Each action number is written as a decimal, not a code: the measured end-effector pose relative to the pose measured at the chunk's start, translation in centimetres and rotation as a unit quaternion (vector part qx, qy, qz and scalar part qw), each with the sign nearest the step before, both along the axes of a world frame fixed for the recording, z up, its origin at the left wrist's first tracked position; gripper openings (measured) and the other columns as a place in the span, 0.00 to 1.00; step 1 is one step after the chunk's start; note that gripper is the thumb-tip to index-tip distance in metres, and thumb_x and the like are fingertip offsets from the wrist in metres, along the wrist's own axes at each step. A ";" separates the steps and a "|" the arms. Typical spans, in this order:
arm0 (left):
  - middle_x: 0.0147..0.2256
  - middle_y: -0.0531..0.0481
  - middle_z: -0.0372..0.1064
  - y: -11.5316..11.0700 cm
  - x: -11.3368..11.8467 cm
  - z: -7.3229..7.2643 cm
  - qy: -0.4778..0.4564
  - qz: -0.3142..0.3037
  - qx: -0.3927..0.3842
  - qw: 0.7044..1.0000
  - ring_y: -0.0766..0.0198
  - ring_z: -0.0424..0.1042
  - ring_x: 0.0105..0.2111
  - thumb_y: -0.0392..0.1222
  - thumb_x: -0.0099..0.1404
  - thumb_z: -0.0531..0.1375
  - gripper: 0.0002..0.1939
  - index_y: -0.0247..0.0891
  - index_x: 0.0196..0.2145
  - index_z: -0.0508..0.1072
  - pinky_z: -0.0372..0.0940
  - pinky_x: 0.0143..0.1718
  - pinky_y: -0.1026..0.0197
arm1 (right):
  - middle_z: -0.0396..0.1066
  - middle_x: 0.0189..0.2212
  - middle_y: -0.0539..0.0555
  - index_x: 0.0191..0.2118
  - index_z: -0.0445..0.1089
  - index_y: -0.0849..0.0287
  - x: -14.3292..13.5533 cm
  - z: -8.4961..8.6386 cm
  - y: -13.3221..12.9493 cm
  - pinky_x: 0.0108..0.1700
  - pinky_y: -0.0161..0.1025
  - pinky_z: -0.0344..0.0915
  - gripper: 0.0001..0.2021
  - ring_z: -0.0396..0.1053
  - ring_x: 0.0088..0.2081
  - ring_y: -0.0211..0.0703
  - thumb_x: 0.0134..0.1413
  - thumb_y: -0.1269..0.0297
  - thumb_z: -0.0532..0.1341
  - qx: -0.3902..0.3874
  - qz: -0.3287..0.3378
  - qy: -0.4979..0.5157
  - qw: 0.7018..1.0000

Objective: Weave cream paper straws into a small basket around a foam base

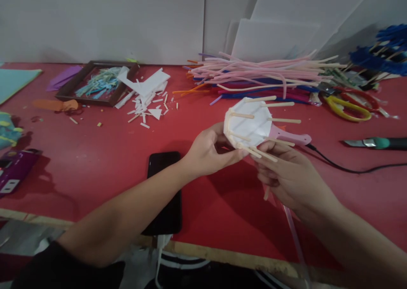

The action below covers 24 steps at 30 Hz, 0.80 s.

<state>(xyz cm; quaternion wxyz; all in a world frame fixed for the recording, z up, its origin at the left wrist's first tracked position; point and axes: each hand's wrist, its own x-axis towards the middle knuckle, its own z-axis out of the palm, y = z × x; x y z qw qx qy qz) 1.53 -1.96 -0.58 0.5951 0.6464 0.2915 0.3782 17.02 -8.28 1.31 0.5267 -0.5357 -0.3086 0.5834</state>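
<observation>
A white many-sided piece (251, 125) with several thin wooden sticks around its edge is held up over the red table, right of the middle. My left hand (211, 151) is closed on its lower left edge, the thumb along the bottom. At its lower right my right hand (280, 170) has bent fingers near the lower sticks; a pinkish strip and a clear strip hang below them. Whether it grips the strip, a stick or both is hard to see. Behind the right hand lies a pink-handled tool (291, 137) with a black cord.
A black phone (165, 212) lies under my left forearm. White scraps (148, 89) and a brown tray (92, 98) are at the back left. Pink strips (260, 70), yellow-handled scissors (348, 113) and a cutter knife (378, 143) lie toward the right. A purple device (19, 170) sits far left.
</observation>
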 end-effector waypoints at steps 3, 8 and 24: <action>0.38 0.43 0.76 0.0 0.0 0.1 -0.003 -0.003 0.005 1.000 0.61 0.75 0.35 0.43 0.51 0.69 0.23 0.34 0.43 0.70 0.70 0.35 0.62 | 0.55 0.14 0.40 0.23 0.62 0.57 -0.2 -0.4 -0.1 0.14 0.26 0.43 0.22 0.47 0.14 0.24 0.30 0.54 0.75 -0.002 0.001 0.007 1.000; 0.37 0.45 0.76 -0.1 0.0 0.2 -0.002 0.002 0.002 1.000 0.61 0.74 0.36 0.41 0.53 0.68 0.18 0.34 0.40 0.70 0.70 0.38 0.60 | 0.59 0.16 0.42 0.25 0.65 0.57 -0.1 -1.0 -0.7 0.13 0.27 0.47 0.17 0.52 0.15 0.26 0.39 0.55 0.73 0.019 -0.013 -0.068 0.997; 0.39 0.45 0.77 -0.1 -0.2 0.2 -0.049 -0.007 -0.020 0.999 0.63 0.75 0.35 0.42 0.54 0.68 0.17 0.36 0.40 0.70 0.70 0.37 0.62 | 0.67 0.22 0.46 0.33 0.70 0.55 0.8 -1.8 -0.8 0.16 0.31 0.54 0.12 0.57 0.18 0.29 0.52 0.52 0.66 0.080 0.014 -0.162 0.983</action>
